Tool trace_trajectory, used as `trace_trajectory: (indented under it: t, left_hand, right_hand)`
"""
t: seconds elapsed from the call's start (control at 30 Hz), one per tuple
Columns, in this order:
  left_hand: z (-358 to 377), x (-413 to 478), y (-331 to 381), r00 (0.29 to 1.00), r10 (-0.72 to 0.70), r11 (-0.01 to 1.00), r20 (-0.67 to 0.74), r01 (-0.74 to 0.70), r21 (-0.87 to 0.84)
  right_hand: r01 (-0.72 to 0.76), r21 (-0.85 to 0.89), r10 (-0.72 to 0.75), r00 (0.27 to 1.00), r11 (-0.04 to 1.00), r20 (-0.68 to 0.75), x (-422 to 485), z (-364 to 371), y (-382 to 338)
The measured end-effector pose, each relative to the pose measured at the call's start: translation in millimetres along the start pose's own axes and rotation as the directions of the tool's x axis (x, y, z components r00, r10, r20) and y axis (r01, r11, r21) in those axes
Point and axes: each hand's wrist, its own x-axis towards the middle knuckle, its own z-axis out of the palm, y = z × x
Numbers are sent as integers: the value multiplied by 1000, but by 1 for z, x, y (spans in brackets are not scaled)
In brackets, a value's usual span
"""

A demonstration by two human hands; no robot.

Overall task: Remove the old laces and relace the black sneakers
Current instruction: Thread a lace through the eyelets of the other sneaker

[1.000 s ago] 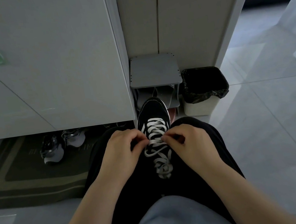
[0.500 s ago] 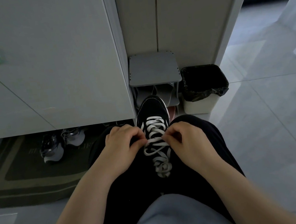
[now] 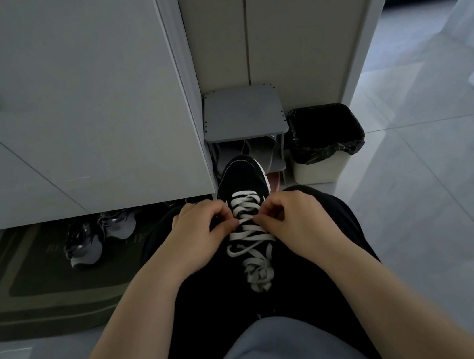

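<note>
The black low-top sneaker (image 3: 241, 178) rests on the lap, toe pointing away, so both hands, left hand (image 3: 199, 234) and right hand (image 3: 292, 221), pinch its flat white lace (image 3: 248, 226) (fingers clenched on mid-rows) to loosen it

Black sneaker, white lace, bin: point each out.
black sneaker (image 3: 241, 175), head view, on the toe cap.
white lace (image 3: 249, 235), head view, on the crossed rows.
bin (image 3: 320, 168), head view, on its white front wall.

Nothing really readable here

The doormat (image 3: 41, 283) has some pale lettering across its dark centre, partly hidden behind the grey sneakers (image 3: 87, 244) sitting on it, but it's too faint and blurry to make out any words.
</note>
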Motion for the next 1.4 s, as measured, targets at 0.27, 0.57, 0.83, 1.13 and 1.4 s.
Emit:
trace_trajectory:
  t: [0.27,0.57,0.83,1.13,1.4]
  left_hand:
    - [11,15,10,990,3,1000,-141,-5,-17]
    - [10,17,-4,995,-14,997,-95,6,-83]
    - [11,22,0,985,-12,978,-171,-24,-208]
    - [18,29,-3,972,-22,993,-233,-5,-114]
    - [18,24,-7,963,-38,989,-267,-3,-151]
  right_hand:
    - [-11,-88,0,992,996,-126,15,3,2]
    - [74,-212,-103,986,974,-131,7,7,-3]
    - [40,-42,-47,979,998,-197,13,2,2]
    - [59,-104,-80,974,993,-211,23,14,2]
    - [77,11,-73,970,997,-233,30,7,2]
